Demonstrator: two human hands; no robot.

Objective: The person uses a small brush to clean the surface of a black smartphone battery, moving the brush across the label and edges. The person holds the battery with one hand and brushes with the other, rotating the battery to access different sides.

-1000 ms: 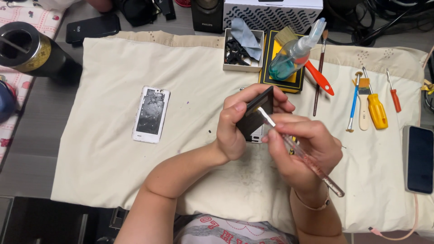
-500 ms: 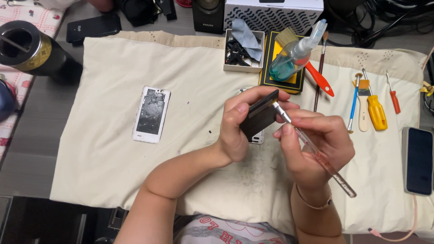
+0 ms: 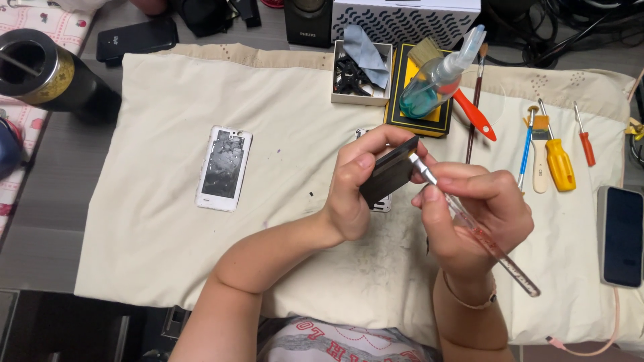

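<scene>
Black and flat, a small rectangular part [image 3: 391,173] is pinched at mid-frame in the grip of the left hand [image 3: 359,184], thumb on its near face and fingers curled over the far edge. A slim clear-handled craft knife [image 3: 479,231] is clasped by the right hand [image 3: 473,218], its grip closed round the shaft and its metal tip touching the part's upper right edge. Both are held above a cream cloth [image 3: 168,201] spread over the table. At 9 o'clock a white phone frame [image 3: 224,168] lies on the cloth. At 12 o'clock a spray bottle [image 3: 439,77] rests beside a small box of parts [image 3: 361,70]. At 3 o'clock a yellow screwdriver [image 3: 555,157] and a dark phone [image 3: 622,236] are seen.
</scene>
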